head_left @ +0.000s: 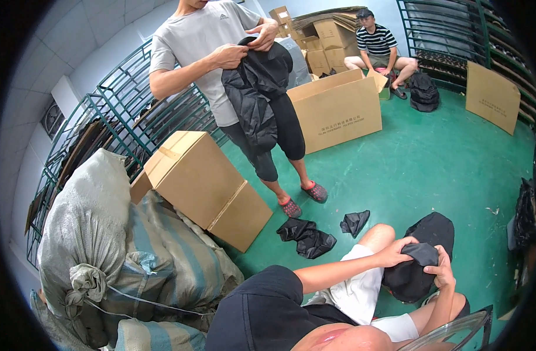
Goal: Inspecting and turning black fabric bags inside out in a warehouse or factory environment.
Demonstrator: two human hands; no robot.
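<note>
At the lower right, a soft black cloth bag (435, 231) rests against my legs, its rounded top pointing away from me. My left hand (398, 253) reaches across from the left, its fingers closed on a dark flap (421, 254) of the bag. My right hand (441, 270) grips the same flap from the right, thumb and fingers pressed together at its edge. The bag's lower part lies under the hands. On the floor beyond my knee are a crumpled black cloth piece (307, 237) and a smaller black piece (355, 223).
A standing person (206, 58) handles black cloth; another person (379, 44) sits at the back near a black backpack (424, 92). A large open carton (338, 111), stacked cartons (206, 181) and stuffed woven sacks (86, 228) stand around. Green racks (124, 88) line the wall.
</note>
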